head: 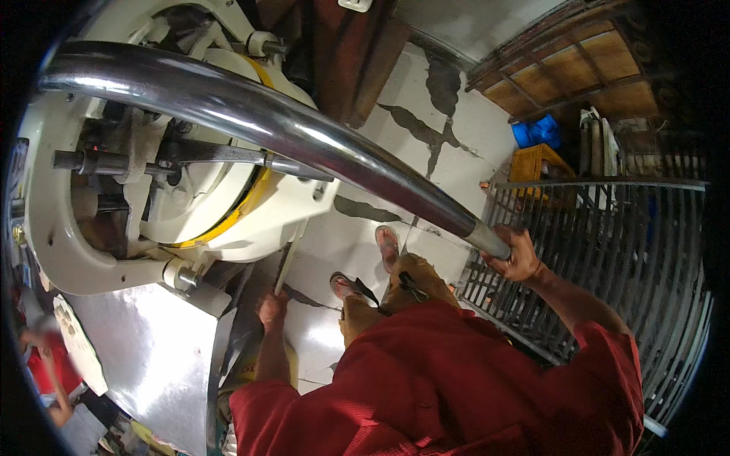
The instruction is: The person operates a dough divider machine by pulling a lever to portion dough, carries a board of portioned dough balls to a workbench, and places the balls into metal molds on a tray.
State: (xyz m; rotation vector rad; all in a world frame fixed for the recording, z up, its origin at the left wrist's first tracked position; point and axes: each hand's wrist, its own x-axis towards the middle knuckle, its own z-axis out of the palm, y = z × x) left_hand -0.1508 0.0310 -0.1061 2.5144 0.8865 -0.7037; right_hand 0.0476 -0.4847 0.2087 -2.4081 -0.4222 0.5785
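A thick polished metal bar (274, 125) slants across the upper half of the view, over a cream-painted machine (234, 233) with yellow trim. At the bar's lower right end is a duller, narrower tip, and my right hand (513, 253) grips it with the fingers wrapped round behind. Lower left of centre, my left hand (272, 310) is closed on the lower end of a thin pale rod (291, 256) that leans up beside the machine. The rod's upper end is hidden behind the machine. Beneath the bar, a dark metal shaft (211, 152) crosses the machine's opening.
A metal grille (570, 239) stands to the right, near a yellow crate (533, 162) and a blue plastic bag (536, 132). The tiled floor (376, 171) has dark broken patches. A sheet-metal surface (154, 342) lies lower left; beyond it sits a person in red (54, 365).
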